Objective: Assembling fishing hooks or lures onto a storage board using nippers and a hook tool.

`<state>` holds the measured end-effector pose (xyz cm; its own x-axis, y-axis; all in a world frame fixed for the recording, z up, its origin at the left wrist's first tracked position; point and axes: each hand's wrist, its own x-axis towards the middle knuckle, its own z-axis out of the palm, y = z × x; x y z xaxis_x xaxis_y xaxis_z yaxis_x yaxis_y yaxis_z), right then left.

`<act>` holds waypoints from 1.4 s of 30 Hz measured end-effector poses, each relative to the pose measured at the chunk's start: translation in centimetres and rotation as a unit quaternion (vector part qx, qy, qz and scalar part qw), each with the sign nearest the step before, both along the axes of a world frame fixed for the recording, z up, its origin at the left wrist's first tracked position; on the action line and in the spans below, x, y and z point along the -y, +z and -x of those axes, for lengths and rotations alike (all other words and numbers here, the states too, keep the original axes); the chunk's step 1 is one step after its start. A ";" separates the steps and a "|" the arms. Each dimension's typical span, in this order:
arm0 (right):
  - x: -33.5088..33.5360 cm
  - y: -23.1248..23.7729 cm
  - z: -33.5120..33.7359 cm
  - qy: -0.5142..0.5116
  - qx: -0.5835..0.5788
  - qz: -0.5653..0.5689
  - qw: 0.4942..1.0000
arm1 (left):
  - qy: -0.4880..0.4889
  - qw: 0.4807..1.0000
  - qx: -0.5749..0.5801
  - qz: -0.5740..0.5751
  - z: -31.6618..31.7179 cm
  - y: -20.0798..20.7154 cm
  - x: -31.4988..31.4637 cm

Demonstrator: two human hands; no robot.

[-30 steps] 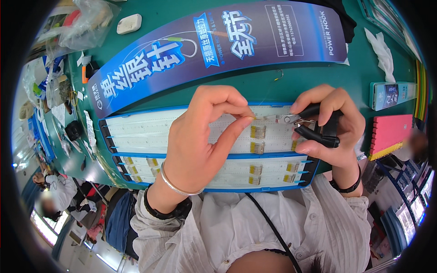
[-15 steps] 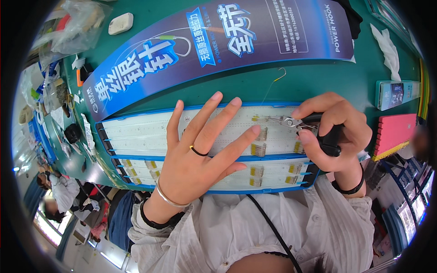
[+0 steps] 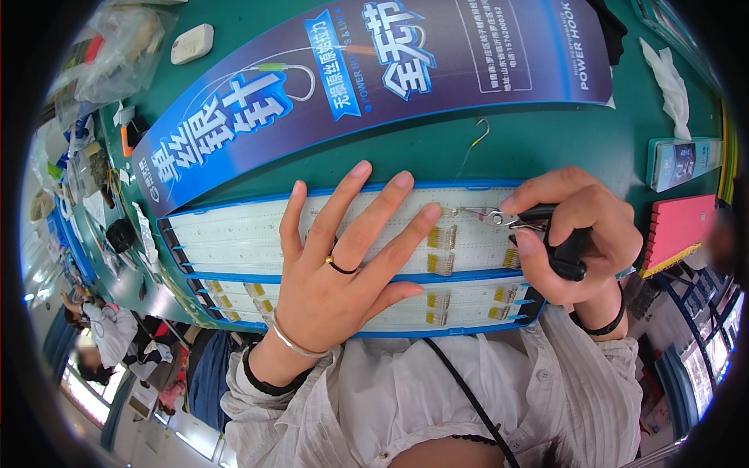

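My left hand [image 3: 324,265] lies spread over a long, blue-edged hook box [image 3: 257,234] with white ruled panels. Its index fingertip rests beside the topmost small bundle of yellow-ended fishing hooks [image 3: 449,211]. Wrapped round black-handled pliers [image 3: 495,218], my right hand [image 3: 597,226] holds their thin metal jaws level, the tips close to that same bundle. Whether the jaws grip anything is too small to tell. Beyond the box's far edge, a large single fishing hook [image 3: 478,135] stands out above the green table, a fine line trailing from it toward the box.
A blue printed sheet [image 3: 328,101] spans the far side of the green table [image 3: 546,140]. At right are a crumpled white tissue [image 3: 671,90], a small flat teal case [image 3: 683,164] and a red pad [image 3: 679,230]. Plastic bags [image 3: 117,54] and a white case [image 3: 192,44] occupy the far left.
My left index fingertip has moved slightly away from me, up to the top bundle. The pliers stay nearly in place beside it. The whole view has shifted a little.
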<state>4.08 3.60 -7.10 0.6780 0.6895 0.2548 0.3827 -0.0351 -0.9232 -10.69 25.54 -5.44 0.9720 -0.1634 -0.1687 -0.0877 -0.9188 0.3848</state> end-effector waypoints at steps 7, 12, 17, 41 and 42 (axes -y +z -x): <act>-0.3 0.0 0.2 0.010 0.010 -0.006 1.000 | -0.003 0.999 0.009 0.040 -0.2 0.0 -0.1; -0.1 0.1 0.4 0.002 -0.033 -0.004 0.999 | 0.016 0.997 0.005 0.077 0.0 -0.2 -0.7; -0.1 0.2 0.4 0.001 -0.034 0.003 0.999 | 0.020 0.998 0.037 0.048 0.1 -0.4 -0.3; 0.7 -0.4 0.0 0.060 0.010 -0.016 0.998 | 0.024 0.998 0.037 0.041 0.1 -0.6 0.1; 0.7 -0.3 0.0 0.057 0.010 -0.012 0.998 | 0.026 0.998 0.037 0.042 0.1 -0.6 0.1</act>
<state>4.12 2.94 -7.37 0.5906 0.7555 0.2836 0.4005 0.0308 -0.9158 -10.82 25.48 -6.03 0.9887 -0.1234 -0.0847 -0.0719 -0.8879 0.4544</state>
